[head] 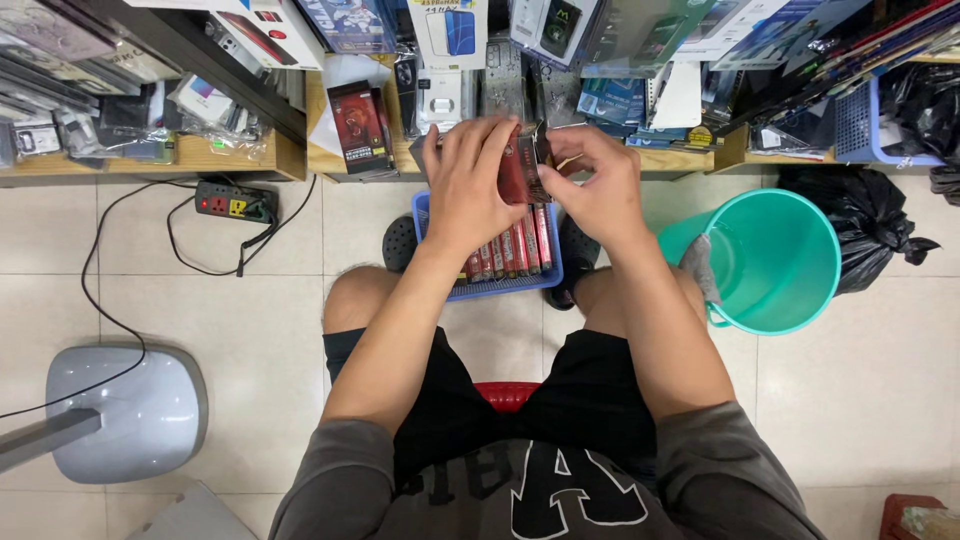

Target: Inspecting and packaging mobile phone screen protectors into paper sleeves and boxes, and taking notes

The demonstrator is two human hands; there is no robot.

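While I watch through the head camera, I see my left hand (470, 185) wrapped around a small red box (522, 170), fingers closed on its side. My right hand (598, 185) pinches the box's right edge, also closed on it. Both hold it in the air above a blue basket (500, 285) on the tiled floor (250, 300), where more red boxes (510, 250) stand in a row. A teal bucket (775, 260) sits just right of my knee.
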